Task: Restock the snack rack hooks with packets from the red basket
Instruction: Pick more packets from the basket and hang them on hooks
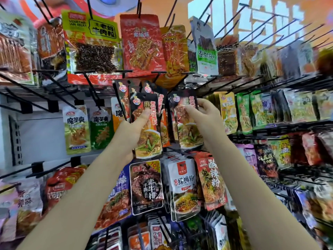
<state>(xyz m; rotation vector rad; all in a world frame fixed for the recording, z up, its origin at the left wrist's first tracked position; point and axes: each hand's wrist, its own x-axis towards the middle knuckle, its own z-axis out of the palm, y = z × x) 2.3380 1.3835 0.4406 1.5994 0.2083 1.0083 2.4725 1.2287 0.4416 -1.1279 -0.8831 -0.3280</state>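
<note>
Your left hand (134, 127) grips a stack of black packets (146, 127), thumb pressed on the front. Your right hand (201, 112) pinches one black packet (186, 123) up at the rack hooks (158, 74); red basket out of view.

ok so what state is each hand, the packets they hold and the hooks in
left hand: grips a fanned stack of black packets
right hand: pinches one black packet
upper right hooks: bare
green konjac packets: hanging
</note>
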